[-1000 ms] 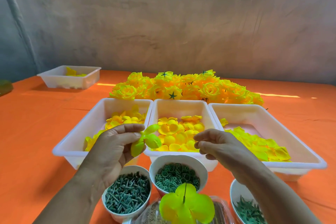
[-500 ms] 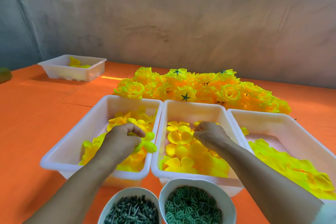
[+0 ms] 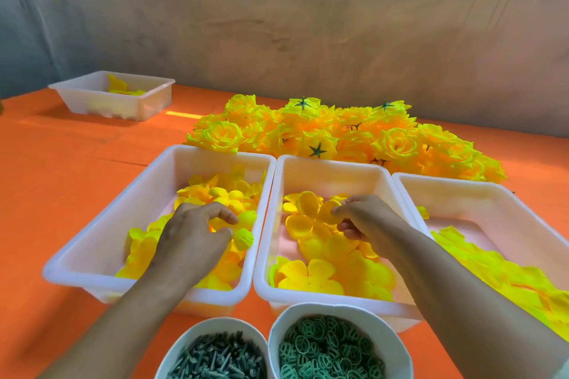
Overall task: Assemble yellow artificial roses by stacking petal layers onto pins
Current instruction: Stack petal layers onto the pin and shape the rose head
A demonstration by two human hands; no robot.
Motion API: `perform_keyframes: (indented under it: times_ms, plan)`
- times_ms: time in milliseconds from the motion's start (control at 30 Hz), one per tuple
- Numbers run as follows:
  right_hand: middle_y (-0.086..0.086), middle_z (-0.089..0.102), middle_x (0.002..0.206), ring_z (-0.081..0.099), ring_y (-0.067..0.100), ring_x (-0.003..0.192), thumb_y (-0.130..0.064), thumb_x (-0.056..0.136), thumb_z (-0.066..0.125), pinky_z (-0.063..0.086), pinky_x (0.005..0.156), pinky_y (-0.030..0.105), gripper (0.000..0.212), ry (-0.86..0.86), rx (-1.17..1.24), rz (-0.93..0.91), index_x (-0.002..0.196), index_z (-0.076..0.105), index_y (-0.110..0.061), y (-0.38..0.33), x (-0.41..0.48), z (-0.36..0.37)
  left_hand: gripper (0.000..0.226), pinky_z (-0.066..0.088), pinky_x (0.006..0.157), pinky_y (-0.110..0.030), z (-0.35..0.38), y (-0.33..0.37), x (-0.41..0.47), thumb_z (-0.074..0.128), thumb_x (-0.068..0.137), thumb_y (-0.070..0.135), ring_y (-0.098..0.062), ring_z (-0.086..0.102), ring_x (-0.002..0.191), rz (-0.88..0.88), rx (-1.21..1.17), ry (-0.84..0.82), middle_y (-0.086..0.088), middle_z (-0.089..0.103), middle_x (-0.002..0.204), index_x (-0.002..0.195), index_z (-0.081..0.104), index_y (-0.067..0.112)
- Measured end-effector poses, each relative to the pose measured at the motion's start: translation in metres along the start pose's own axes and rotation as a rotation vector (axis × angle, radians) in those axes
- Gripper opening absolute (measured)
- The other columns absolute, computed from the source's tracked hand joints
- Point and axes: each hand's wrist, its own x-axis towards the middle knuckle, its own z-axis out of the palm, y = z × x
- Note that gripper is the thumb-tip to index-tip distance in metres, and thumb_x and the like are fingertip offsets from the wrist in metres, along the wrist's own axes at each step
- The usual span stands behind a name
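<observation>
Three white trays stand side by side on the orange table. My left hand point(image 3: 197, 234) reaches into the left tray point(image 3: 92, 243) and holds a small yellow-green petal layer point(image 3: 244, 232), its lobes sticking out to the right of my fingers. Over the middle tray point(image 3: 326, 164) my right hand point(image 3: 366, 220) pinches a larger yellow petal layer point(image 3: 311, 214) at its edge. The right tray point(image 3: 480, 194) holds bright yellow petal pieces. A white bowl of dark green pins point(image 3: 215, 357) sits at the front, close to me.
A heap of finished yellow roses point(image 3: 338, 135) lies behind the trays. A white bowl of green rings point(image 3: 332, 348) stands right of the pin bowl. A fourth white tray point(image 3: 123, 98) sits far back left. A grey wall closes the back.
Both hands went forward from above the bowls into the trays. The left kept its small petal layer; the right closed on a petal in the middle tray. The camera moved forward.
</observation>
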Motion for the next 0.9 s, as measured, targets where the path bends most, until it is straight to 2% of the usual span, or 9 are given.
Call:
perform_keyframes:
  times_ms: [100, 167, 267, 367, 467, 600, 700, 767, 900]
  plan:
    - [0.010, 0.058, 0.069, 0.052, 0.015, 0.058, -0.013, 0.086, 0.070, 0.045, 0.051, 0.023, 0.009, -0.018, 0.134, 0.011, 0.092, 0.065, -0.009, -0.005, -0.005, -0.009, 0.031, 0.032, 0.079, -0.022, 0.000, 0.002, -0.004, 0.072, 0.080, 0.019, -0.014, 0.052, 0.095, 0.044, -0.019, 0.082, 0.007, 0.045, 0.104, 0.085, 0.061, 0.048]
    - [0.010, 0.058, 0.068, 0.053, 0.015, 0.058, -0.013, 0.086, 0.071, 0.045, 0.051, 0.023, 0.008, -0.008, 0.188, -0.001, 0.090, 0.064, -0.010, -0.005, -0.009, -0.013, 0.026, 0.036, 0.084, -0.027, 0.001, 0.004, -0.007, 0.075, 0.078, 0.016, -0.021, 0.055, 0.104, 0.092, -0.011, 0.173, 0.006, 0.045, 0.105, 0.091, 0.067, 0.038]
    - [0.007, 0.057, 0.066, 0.053, 0.015, 0.058, -0.012, 0.084, 0.071, 0.045, 0.052, 0.024, 0.007, -0.009, 0.274, -0.030, 0.085, 0.064, -0.012, -0.003, -0.014, -0.019, 0.019, 0.039, 0.087, -0.029, 0.003, 0.009, -0.009, 0.077, 0.078, 0.013, -0.025, 0.057, 0.106, 0.193, -0.029, 0.270, 0.004, 0.052, 0.105, 0.091, 0.072, 0.026]
    - [0.007, 0.058, 0.067, 0.053, 0.016, 0.058, -0.012, 0.083, 0.070, 0.044, 0.049, 0.024, 0.007, 0.050, 0.270, -0.066, 0.087, 0.065, -0.012, 0.000, -0.017, -0.026, 0.012, 0.036, 0.082, -0.023, 0.006, 0.021, -0.008, 0.075, 0.080, 0.018, -0.018, 0.057, 0.100, 0.239, -0.071, 0.252, 0.003, 0.057, 0.101, 0.085, 0.071, 0.028]
    - [0.007, 0.065, 0.072, 0.061, 0.019, 0.062, -0.011, 0.081, 0.066, 0.051, 0.054, 0.032, 0.009, 0.216, 0.042, -0.133, 0.089, 0.063, -0.014, 0.003, -0.019, -0.033, 0.010, 0.035, 0.078, -0.023, 0.013, 0.030, -0.008, 0.072, 0.082, 0.022, -0.016, 0.056, 0.097, 0.212, -0.067, 0.196, 0.004, 0.057, 0.100, 0.085, 0.069, 0.031]
    - [0.006, 0.068, 0.083, 0.068, 0.023, 0.075, -0.016, 0.081, 0.065, 0.058, 0.075, 0.046, 0.015, 0.311, -0.196, -0.193, 0.093, 0.058, -0.022, 0.003, -0.017, -0.037, 0.011, 0.033, 0.078, -0.022, 0.020, 0.029, -0.012, 0.069, 0.083, 0.020, -0.017, 0.055, 0.100, 0.189, -0.019, 0.146, 0.004, 0.056, 0.100, 0.089, 0.070, 0.030]
    - [0.006, 0.065, 0.109, 0.062, 0.027, 0.098, -0.034, 0.087, 0.064, 0.050, 0.083, 0.037, 0.033, 0.341, -0.432, -0.271, 0.117, 0.056, -0.022, 0.001, -0.016, -0.031, 0.012, 0.036, 0.080, -0.025, 0.023, 0.029, -0.014, 0.067, 0.084, 0.019, -0.018, 0.055, 0.100, 0.186, 0.004, 0.139, 0.003, 0.057, 0.100, 0.091, 0.071, 0.028]
    - [0.005, 0.059, 0.117, 0.055, 0.028, 0.108, -0.039, 0.089, 0.062, 0.042, 0.083, 0.034, 0.032, 0.398, -0.623, -0.447, 0.118, 0.058, -0.025, 0.000, -0.017, -0.018, 0.012, 0.037, 0.079, -0.025, 0.025, 0.029, -0.016, 0.066, 0.085, 0.019, -0.019, 0.054, 0.099, 0.178, 0.020, 0.122, 0.004, 0.056, 0.100, 0.092, 0.071, 0.028]
    - [0.004, 0.066, 0.114, 0.058, 0.026, 0.104, -0.033, 0.092, 0.057, 0.047, 0.083, 0.034, 0.020, 0.203, -0.718, -0.583, 0.106, 0.069, -0.027, -0.010, -0.021, 0.015, 0.011, 0.039, 0.081, -0.026, 0.025, 0.025, -0.019, 0.064, 0.087, 0.022, -0.018, 0.054, 0.099, 0.171, 0.058, 0.095, 0.004, 0.055, 0.100, 0.094, 0.070, 0.028]
